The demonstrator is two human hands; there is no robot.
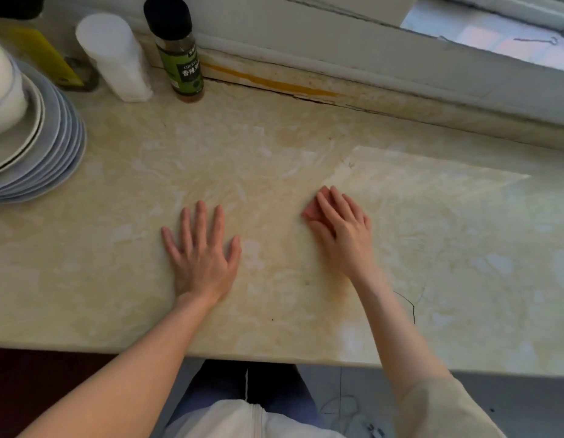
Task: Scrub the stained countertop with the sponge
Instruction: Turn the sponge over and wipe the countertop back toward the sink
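- Two bare hands lie on the countertop (274, 147), a pale cream, marble-patterned surface with yellowish blotches across its middle.
- The left hand (203, 252) rests palm down, flat on the surface, fingers spread wide and gripping nothing.
- The right hand (342, 230) presses down on the sponge (312, 211), a small pinkish-red piece; its fingers lie extended over the top and the thumb sits against the near edge, so only the left part of the sponge shows.
- The sponge sits flat on the counter near the middle, to the right of the left hand and apart from it, just at the corner of a lighter patch of surface (416, 184) that runs off to the right.
- At the far left stands a stack of plates (57, 147), with a white bowl (4, 93) on top of it.
- Behind the plates, toward the wall, a white cylindrical container (114, 56) stands upright beside a spice bottle (177, 50) with a black cap and a green label.
- A yellow object (41, 55) lies behind the plates; what it is cannot be told.
- An orange-yellow streak (268, 80) runs along the seam where the counter meets the window sill (353, 49).
- A thin dark crack line (410, 303) marks the surface near the right forearm.
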